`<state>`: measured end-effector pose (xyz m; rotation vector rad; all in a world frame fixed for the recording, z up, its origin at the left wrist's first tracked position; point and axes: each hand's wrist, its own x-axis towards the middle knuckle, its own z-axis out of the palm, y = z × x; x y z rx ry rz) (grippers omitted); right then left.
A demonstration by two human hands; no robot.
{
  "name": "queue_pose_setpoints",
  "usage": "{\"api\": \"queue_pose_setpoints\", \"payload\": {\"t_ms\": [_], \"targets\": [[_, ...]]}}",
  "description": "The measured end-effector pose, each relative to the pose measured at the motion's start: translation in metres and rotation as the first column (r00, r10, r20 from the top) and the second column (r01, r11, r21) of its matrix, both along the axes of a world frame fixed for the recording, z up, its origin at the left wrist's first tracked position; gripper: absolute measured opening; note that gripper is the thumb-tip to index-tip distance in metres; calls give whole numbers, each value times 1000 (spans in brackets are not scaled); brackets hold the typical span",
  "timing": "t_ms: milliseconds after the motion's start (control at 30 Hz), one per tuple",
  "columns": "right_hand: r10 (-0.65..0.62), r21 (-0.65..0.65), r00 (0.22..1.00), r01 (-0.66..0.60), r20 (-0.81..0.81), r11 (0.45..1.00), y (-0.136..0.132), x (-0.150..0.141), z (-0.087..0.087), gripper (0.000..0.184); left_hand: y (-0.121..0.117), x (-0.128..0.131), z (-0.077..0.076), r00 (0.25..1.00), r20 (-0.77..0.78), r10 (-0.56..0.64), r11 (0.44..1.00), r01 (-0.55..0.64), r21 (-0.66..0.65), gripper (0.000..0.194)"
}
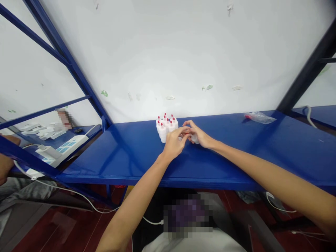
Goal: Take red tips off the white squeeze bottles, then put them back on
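Observation:
A cluster of small white squeeze bottles (163,134) with red tips stands upright on the blue table, just beyond and left of my hands. My right hand (200,135) is closed around another whitish bottle (195,139), which the fingers partly cover. At that bottle's end, the fingertips of my left hand (175,141) pinch a small red cap (187,133). Both hands meet close together, and the fingers hide how the cap sits on the bottle.
A clear plastic bag (261,117) with something red in it lies at the table's back right. Blue metal posts (78,78) frame the table (118,157). On the left stands a white power strip (67,148) with cables, and part of another person's arm (5,164) shows.

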<state>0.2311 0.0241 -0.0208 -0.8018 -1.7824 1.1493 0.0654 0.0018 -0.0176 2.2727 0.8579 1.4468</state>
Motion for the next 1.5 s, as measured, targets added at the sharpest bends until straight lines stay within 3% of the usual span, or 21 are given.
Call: {"api": "queue_pose_setpoints", "payload": {"t_ms": [167,467,667,967,1133,1233,1367,1500], "targets": [[57,25,998,-57,19,998,-12,-7,5,27,-3,2,-2,998,-22,-52,997,51,-61,33],[27,43,999,-28,43,999,-5,-5,-4,24,-2,-2,-1,996,-28,-84,992,81,-92,40],[20,59,999,-23,49,998,-8,-5,-7,27,0,-6,-4,997,-3,-79,988,78,-136,35],[-16,117,998,9,62,993,-9,-6,-2,37,-3,-2,1,991,75,-111,968,125,-218,37],[-13,162,995,-3,96,987,-10,-8,-3,34,-4,-4,3,989,6,-151,968,149,-201,40],[-72,183,993,53,95,982,-10,-8,-1,29,-1,-7,8,994,12,-105,975,106,-194,34],[-280,249,948,237,153,939,-6,1,7,28,9,-15,23,995,10,95,983,-92,-157,21],[-448,374,867,349,219,859,4,16,10,26,21,-21,33,964,-180,194,979,-202,-28,20]]}}
